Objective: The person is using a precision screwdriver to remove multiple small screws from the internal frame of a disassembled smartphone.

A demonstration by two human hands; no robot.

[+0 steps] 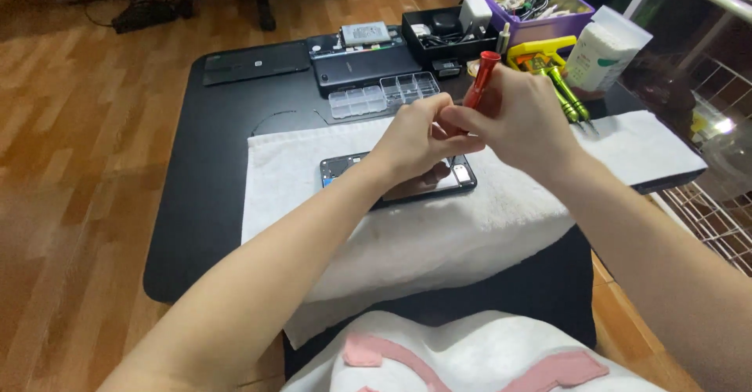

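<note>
My right hand (523, 118) grips a red screwdriver (481, 75), held upright with its tip pointing down. My left hand (411, 140) pinches near the screwdriver's lower end, its fingers closed against those of the right hand. Both hands hover over an opened dark phone (345, 169) lying flat on a white towel (439, 235). The hands hide the phone's middle and the screwdriver's tip. The towel is spread across a black table (211, 165).
Behind the towel lie a clear compartment box (382, 93), a dark flat device (362, 68) and a black slab (255, 61). A black tray (440, 32), a purple box (536, 7), green-handled tools (565, 93) and a white packet (605, 47) stand at the back right. A wire rack (713, 204) stands to the right.
</note>
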